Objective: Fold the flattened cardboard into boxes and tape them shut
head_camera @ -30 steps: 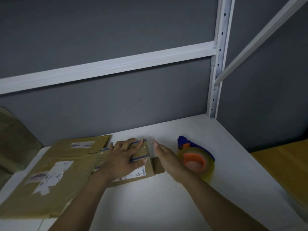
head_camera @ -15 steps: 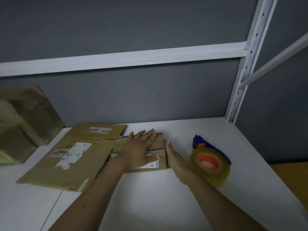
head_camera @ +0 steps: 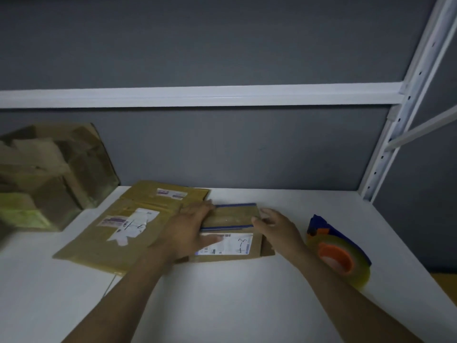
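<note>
Small box (head_camera: 232, 216): brown cardboard, two blue stripes (head_camera: 235, 205) across it, white label (head_camera: 227, 243) with black print. Tape roll (head_camera: 356, 263): yellowish clear, orange core; dispenser (head_camera: 321, 222) blue. Table (head_camera: 222, 305) white, wall (head_camera: 222, 45) plain grey.

Matt brown cardboard (head_camera: 230, 216) — glossy clear tape roll (head_camera: 346, 256) — smooth white table (head_camera: 222, 293).

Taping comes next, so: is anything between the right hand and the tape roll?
Nothing visible. The right hand is at the box's right end, and the tape roll lies just to its right, with only table surface between them.
</note>
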